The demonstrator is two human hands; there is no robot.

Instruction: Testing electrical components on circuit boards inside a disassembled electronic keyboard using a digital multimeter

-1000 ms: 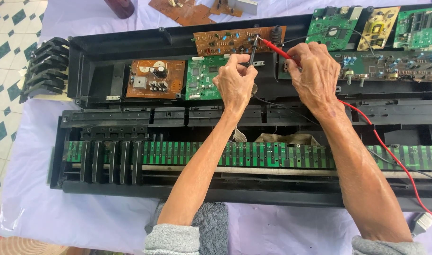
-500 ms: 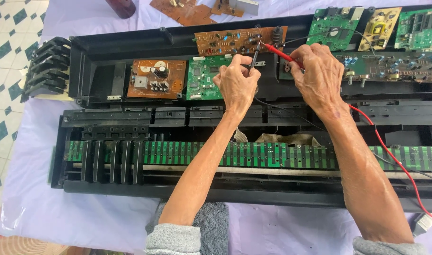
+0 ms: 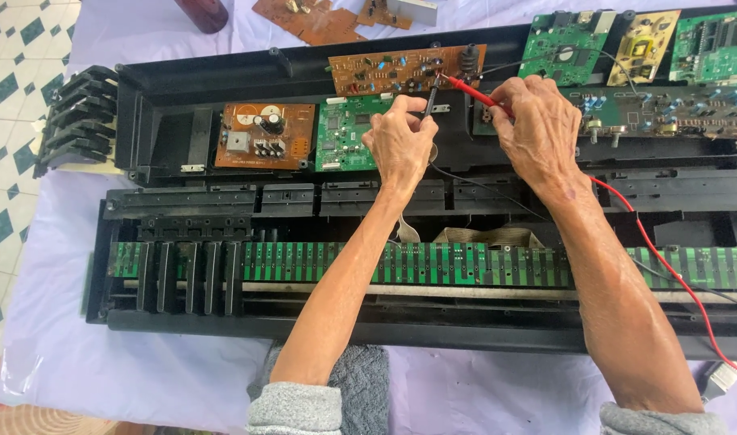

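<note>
Head view: red probe [image 3: 475,93] in right hand [image 3: 537,133]

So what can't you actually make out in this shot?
- Head view: where the black probe and red probe tips touch the brown circuit board; too small.
- Red wire end; cut off at the right edge.
- Left hand and right hand fingers; curled under.

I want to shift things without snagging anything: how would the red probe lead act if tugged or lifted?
The red lead is probably floppy: it curves loosely from the right hand across the open keyboard case. It looks thin and light, so it would likely trail along rather than resist. Since it drapes over the green key contact strip, it might catch there.
</note>
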